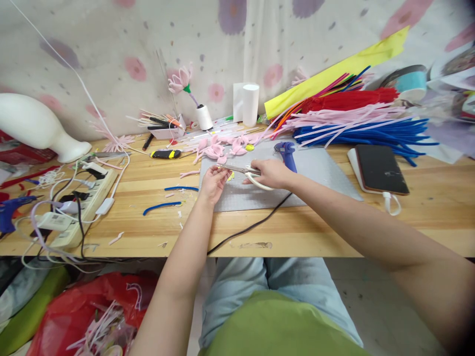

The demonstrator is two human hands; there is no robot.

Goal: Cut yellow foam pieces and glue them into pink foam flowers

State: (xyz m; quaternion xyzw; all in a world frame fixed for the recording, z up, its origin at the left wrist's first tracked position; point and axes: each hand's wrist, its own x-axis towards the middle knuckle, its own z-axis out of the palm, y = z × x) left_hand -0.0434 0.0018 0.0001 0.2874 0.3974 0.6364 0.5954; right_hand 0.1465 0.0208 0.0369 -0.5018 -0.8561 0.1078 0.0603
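Note:
My right hand point(273, 174) grips a pair of scissors point(256, 182) with pale handles, blades pointing left. The blade tips reach the fingers of my left hand point(214, 182), which pinches a small bunch of thin pale strands point(227, 175). A bit of yellow shows beside those strands; its exact form is too small to make out. Both hands are over the left part of a grey mat point(245, 200). Just beyond them lie pink pipe-cleaner petals point(215, 150) and a small yellow piece point(249, 147). Near my right hand, a blue glue gun point(286, 154) rests on the mat.
Bundles of blue point(363, 134), pink and red pipe cleaners lie at the back right, near a phone point(384, 168). Left are a power strip point(87, 212) with tangled cords and a white foam head point(33, 126). A black cord point(252, 226) crosses the front of the table.

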